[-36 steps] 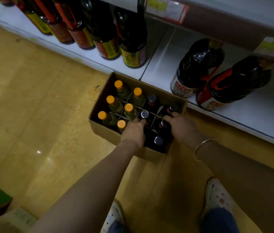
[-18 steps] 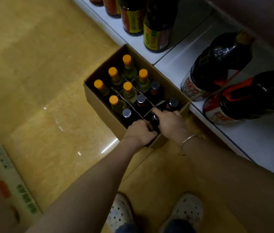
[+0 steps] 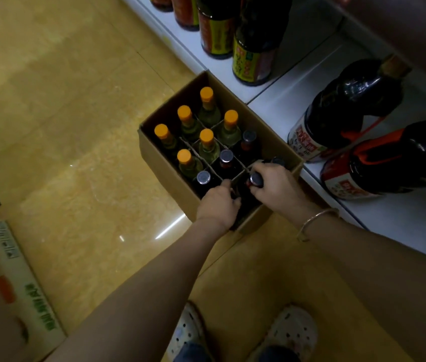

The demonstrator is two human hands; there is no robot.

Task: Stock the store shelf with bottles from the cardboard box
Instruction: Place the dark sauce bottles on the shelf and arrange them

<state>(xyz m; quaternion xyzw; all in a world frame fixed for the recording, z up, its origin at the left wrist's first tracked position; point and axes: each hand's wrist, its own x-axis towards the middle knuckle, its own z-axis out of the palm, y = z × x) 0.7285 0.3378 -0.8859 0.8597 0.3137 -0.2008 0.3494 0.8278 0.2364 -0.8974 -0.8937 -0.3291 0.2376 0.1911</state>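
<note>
The cardboard box (image 3: 170,173) sits on the floor at the centre of the frame, pushed up against the edge of the white store shelf (image 3: 379,218) that runs down the right side, and it looks almost full: six orange-capped bottles (image 3: 206,138) fill its upper-left cells and several dark bottles with metal caps (image 3: 226,159) fill the cells toward the lower right, so by this view the stocking has barely begun and nearly every bottle is left to move. The shelf already carries large dark jugs (image 3: 342,108) at the right and tall labelled bottles (image 3: 255,48) at the top, with bare white surface between and below them where new stock could go. The right hand (image 3: 276,185) is curled around the neck of a dark bottle (image 3: 255,180) in the box's near corner, fingers wrapped just under its cap, the bottle apparently seated in its cell. The left hand (image 3: 218,205) is bent down into the neighbouring near cell with its fingers closed; what it grips is hidden beneath the hand, likely another bottle neck, but I cannot tell for sure.
</note>
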